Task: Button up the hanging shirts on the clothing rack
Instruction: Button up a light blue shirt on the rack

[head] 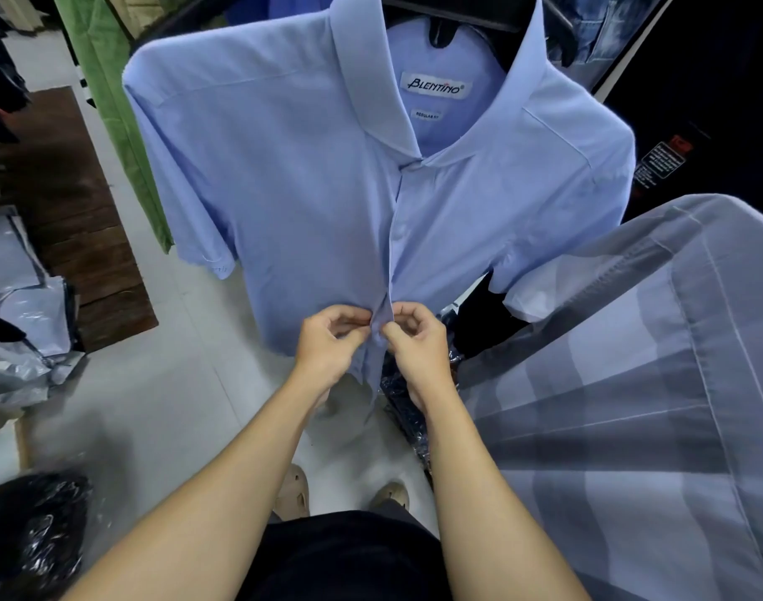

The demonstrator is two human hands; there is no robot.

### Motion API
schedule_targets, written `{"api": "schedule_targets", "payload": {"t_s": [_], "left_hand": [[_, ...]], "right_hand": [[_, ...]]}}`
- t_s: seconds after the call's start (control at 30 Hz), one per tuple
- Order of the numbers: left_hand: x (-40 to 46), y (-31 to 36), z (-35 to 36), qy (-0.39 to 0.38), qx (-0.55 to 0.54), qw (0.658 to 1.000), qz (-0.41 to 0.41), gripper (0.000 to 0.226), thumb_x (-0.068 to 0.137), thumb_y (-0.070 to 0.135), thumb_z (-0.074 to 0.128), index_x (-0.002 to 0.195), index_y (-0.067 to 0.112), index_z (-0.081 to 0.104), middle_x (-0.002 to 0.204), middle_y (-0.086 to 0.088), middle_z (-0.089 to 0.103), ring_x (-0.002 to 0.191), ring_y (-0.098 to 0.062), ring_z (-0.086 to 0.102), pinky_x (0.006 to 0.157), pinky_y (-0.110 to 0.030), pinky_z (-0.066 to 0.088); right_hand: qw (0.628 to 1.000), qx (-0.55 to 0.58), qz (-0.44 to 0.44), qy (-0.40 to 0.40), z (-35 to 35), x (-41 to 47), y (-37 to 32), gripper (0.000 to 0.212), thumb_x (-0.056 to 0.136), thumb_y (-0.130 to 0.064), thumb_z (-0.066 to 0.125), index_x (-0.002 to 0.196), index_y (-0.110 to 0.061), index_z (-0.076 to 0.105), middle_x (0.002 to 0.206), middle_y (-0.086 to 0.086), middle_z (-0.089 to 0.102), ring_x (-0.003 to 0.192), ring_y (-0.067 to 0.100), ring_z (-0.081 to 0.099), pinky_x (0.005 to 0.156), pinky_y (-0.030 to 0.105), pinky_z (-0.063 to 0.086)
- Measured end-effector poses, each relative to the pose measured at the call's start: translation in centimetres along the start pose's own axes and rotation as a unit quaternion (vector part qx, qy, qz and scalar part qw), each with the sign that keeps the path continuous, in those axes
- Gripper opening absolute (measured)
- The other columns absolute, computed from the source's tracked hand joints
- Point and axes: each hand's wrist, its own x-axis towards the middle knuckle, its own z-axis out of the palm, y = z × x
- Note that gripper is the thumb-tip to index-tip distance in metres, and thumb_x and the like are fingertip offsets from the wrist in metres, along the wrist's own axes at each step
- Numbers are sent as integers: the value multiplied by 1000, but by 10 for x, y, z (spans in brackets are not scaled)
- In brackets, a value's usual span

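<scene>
Your left hand and right hand each pinch an edge of the placket low on the light blue short-sleeved shirt, fingers curled, thumbs meeting at the seam. The smooth woven shirt hangs straight above your hands on a black hanger. Right of your right hand drapes a grey striped shirt.

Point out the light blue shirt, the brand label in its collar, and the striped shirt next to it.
light blue shirt point(310, 201): head view, on its front panel.
brand label point(436, 85): head view, middle of the white tag inside the collar.
striped shirt point(631, 383): head view, on its grey striped fabric.
</scene>
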Motion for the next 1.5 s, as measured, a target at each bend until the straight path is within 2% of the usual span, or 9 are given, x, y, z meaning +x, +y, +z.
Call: {"api": "schedule_targets", "payload": {"t_s": [0.1,0.27,0.43,0.77,1.07,1.2,1.27,1.37,1.5], "left_hand": [[1,-4,0,10,1,1000,0,17,80,-6,73,86,9,70,83,-4,72,78,-11,67,80,-23,54],[0,-5,4,40,21,999,12,17,80,0,76,79,16,71,80,-2,73,78,-15,69,80,-26,56],[3,-8,7,57,36,998,6,19,78,6,79,77,24,73,80,3,75,82,-17,72,81,-29,57],[3,-5,7,37,51,998,12,20,81,0,74,78,20,72,81,-1,75,83,-16,72,81,-25,55],[7,-5,6,42,54,998,16,19,83,-1,72,80,18,73,82,0,75,83,-15,73,85,-29,57],[8,-4,7,51,54,997,20,21,84,0,69,81,21,73,83,1,76,84,-14,73,87,-32,58],[6,-2,8,46,29,998,11,14,82,6,68,84,19,74,84,1,76,86,-15,72,87,-34,58],[3,-2,11,31,4,999,11,9,79,18,74,88,15,73,87,1,76,89,-14,72,86,-32,56],[5,-4,11,33,-4,999,8,4,85,12,74,87,16,74,87,0,76,90,-16,72,89,-34,56]], "right_hand": [[1000,1,1,-2,-4,-3,2,13,84,8,65,95,3,68,88,16,73,78,15,67,77,35,56],[999,-32,-26,12,-10,-9,5,8,86,-2,72,92,3,71,80,5,73,71,4,67,69,18,53],[996,-74,-30,27,-11,-9,8,4,84,-5,75,88,-5,74,80,5,75,70,5,65,71,21,53],[993,-103,-45,25,-7,-9,4,10,86,-5,72,93,-8,78,83,1,76,73,1,67,72,17,53],[992,-113,-48,29,-3,-7,4,13,86,-7,71,94,-12,79,82,-2,77,78,9,70,72,18,54],[991,-128,-38,5,-2,-5,3,27,82,-8,63,101,-16,79,90,-3,78,87,12,73,82,29,57],[992,-118,-41,9,-1,-4,2,22,83,-9,66,99,-17,79,89,-3,78,86,11,73,84,31,58],[992,-114,-51,20,0,-4,1,14,85,-6,71,91,-16,79,80,-4,76,77,5,70,77,24,56],[989,-121,-75,40,3,-5,-1,10,85,-8,74,85,-17,77,73,-11,72,67,-4,64,67,10,47]]}}
